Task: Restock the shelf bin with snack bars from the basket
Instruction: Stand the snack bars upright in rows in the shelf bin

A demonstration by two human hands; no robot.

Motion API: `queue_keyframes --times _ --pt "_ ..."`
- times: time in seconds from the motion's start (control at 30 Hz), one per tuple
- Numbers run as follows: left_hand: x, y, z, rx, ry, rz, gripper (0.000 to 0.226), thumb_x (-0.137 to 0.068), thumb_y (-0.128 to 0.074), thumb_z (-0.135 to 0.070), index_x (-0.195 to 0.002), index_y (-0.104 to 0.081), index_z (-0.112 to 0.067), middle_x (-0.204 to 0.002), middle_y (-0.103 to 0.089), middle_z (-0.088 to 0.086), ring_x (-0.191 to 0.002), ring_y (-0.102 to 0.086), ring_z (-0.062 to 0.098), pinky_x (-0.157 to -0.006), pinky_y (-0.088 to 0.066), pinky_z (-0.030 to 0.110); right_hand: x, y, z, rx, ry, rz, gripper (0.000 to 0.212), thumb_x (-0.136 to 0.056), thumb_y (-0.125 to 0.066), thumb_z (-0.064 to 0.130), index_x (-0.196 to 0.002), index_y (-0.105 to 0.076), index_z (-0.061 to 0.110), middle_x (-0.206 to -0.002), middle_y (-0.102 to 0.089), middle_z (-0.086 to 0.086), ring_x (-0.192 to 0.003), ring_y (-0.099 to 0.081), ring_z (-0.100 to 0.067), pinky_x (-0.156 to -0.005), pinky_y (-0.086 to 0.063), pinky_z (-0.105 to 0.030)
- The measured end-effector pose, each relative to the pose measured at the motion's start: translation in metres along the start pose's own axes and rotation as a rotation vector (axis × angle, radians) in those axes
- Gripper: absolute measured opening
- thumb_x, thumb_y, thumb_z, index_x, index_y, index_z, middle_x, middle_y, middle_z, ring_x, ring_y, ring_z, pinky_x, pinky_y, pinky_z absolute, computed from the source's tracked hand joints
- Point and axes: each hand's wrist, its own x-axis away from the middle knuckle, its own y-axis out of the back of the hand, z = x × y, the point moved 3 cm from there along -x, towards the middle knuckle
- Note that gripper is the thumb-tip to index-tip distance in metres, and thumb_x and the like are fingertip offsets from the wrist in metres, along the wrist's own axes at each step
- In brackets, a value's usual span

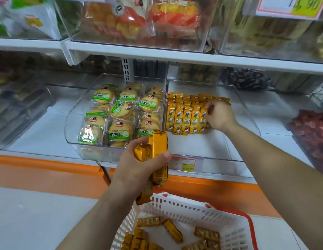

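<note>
A clear shelf bin (pixel 202 147) holds a row of yellow snack bars (pixel 186 120) standing at its back left. My right hand (pixel 219 115) reaches into the bin and pinches one yellow bar at the right end of that row. My left hand (pixel 139 165) hovers in front of the shelf edge, above the basket, gripping a bunch of several yellow bars (pixel 155 150). Below it the white basket (pixel 193 210) with a red rim holds several more loose bars (pixel 173 230).
A neighbouring clear bin (pixel 74 141) to the left is full of green-labelled round biscuit packs (pixel 121 109). An orange shelf edge (pixel 48 170) runs across below, with a price tag (pixel 184 164). An upper shelf (pixel 175 58) with more bins overhangs. Red packets (pixel 312 134) lie far right.
</note>
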Motion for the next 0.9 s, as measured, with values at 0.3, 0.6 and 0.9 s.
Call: queue_keyframes --times 0.3,0.6,0.9 --pt "0.008 -0.006 -0.005 0.025 0.000 0.029 0.087 -0.041 -0.089 -0.055 -0.121 -0.058 -0.040 -0.104 -0.076 0.005 -0.085 -0.078 0.024 -0.074 -0.064 0.048 0.063 0.053 0.042 -0.230 0.003 0.066 0.037 -0.081 -0.078 0.018 -0.114 -0.062 0.016 -0.100 -0.066 -0.001 -0.093 -0.065 -0.022 -0.084 -0.054 -0.041" --pt "0.033 -0.040 0.004 -0.139 -0.118 0.142 0.071 -0.061 -0.096 -0.038 -0.120 -0.056 -0.037 -0.093 -0.076 0.004 -0.075 -0.075 0.018 -0.057 -0.058 0.027 0.197 0.062 0.100 -0.676 -0.114 0.512 0.038 -0.082 -0.071 0.055 -0.109 -0.059 0.030 -0.093 -0.069 -0.006 -0.069 -0.073 -0.018 -0.056 -0.059 -0.035" --pt "0.037 -0.037 0.005 0.067 0.004 0.157 0.069 -0.061 -0.087 -0.037 -0.124 -0.062 -0.026 -0.102 -0.079 0.007 -0.093 -0.077 0.030 -0.084 -0.061 0.054 0.186 0.078 0.068 -1.101 -0.214 0.523 0.033 -0.082 -0.070 0.022 -0.114 -0.067 0.015 -0.103 -0.074 -0.017 -0.074 -0.073 -0.024 -0.065 -0.060 -0.032"
